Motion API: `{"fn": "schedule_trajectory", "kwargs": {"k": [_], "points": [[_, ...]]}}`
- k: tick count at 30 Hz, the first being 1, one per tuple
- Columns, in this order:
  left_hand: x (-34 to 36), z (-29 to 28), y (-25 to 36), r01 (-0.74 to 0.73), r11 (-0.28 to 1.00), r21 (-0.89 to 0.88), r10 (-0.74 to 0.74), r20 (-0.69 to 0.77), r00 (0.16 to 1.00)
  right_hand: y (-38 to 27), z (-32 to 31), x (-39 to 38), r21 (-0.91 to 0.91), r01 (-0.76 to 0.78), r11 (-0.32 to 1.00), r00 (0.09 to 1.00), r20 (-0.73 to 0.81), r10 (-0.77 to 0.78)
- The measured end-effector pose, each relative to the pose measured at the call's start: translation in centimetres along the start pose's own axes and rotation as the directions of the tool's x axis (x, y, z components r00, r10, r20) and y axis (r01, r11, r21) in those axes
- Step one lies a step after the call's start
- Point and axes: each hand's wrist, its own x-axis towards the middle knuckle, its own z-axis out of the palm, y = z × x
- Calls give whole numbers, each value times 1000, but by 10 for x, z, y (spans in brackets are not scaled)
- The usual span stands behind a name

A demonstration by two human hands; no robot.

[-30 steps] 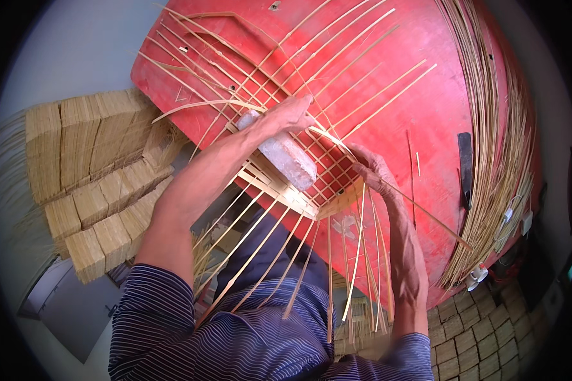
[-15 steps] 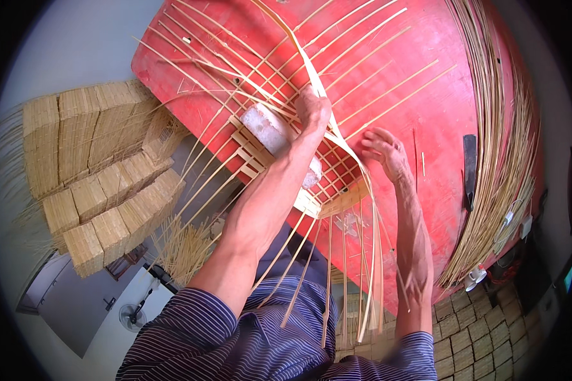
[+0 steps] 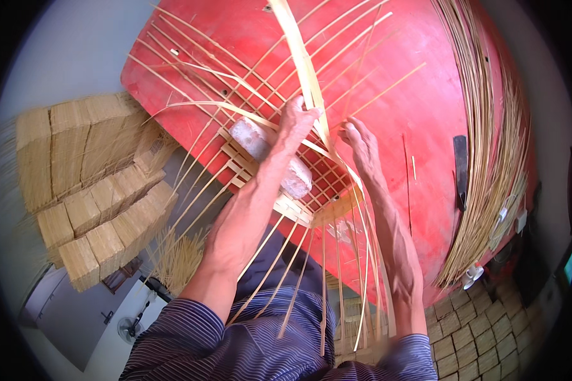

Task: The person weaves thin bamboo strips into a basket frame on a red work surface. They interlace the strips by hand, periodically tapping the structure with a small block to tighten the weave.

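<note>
Two bare hands work at a part-woven basket [image 3: 329,166], which lies near the close edge of the red table [image 3: 429,105], a pale stone block [image 3: 248,136] resting on its lattice base. The left hand [image 3: 295,120] has thumb and fingers closed on a wide pale strip [image 3: 301,57]; the right hand [image 3: 360,141] curls just beside it, though whether it pinches anything I can't tell. To my eye a side wall is being woven, and the next move calls for keeping that strip flat and snug against the thin stakes.

Off to the left, tan bundles [image 3: 67,149] stand stacked, with a small fan [image 3: 128,329] lower down. Along the table's right lie a dark flat blade [image 3: 461,171] and a long sheaf of thin strips [image 3: 489,133]; past it, tan blocks [image 3: 473,333] sit in rows.
</note>
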Motion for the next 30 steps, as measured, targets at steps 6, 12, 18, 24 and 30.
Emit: {"fn": "schedule_trajectory", "kwargs": {"k": [6, 12, 18, 24, 30], "points": [[8, -7, 5, -101, 994, 30, 94, 187, 978, -11, 8, 8, -187, 11, 982, 982, 188, 25], [3, 13, 14, -166, 809, 563, 116, 124, 986, -11, -8, -6, -278, -25, 960, 974, 211, 86], [-44, 21, 5, -376, 692, 617, 505, -41, 862, 2, -20, -15, -194, -63, 979, 918, 374, 134], [-83, 23, -5, -831, 407, 379, 721, 425, 547, 26, -28, -14, -72, 92, 993, 875, 481, -46], [-86, 23, 20, -724, 671, 157, 630, 393, 670, 6, -43, -21, -121, 94, 988, 911, 411, -37]]}}
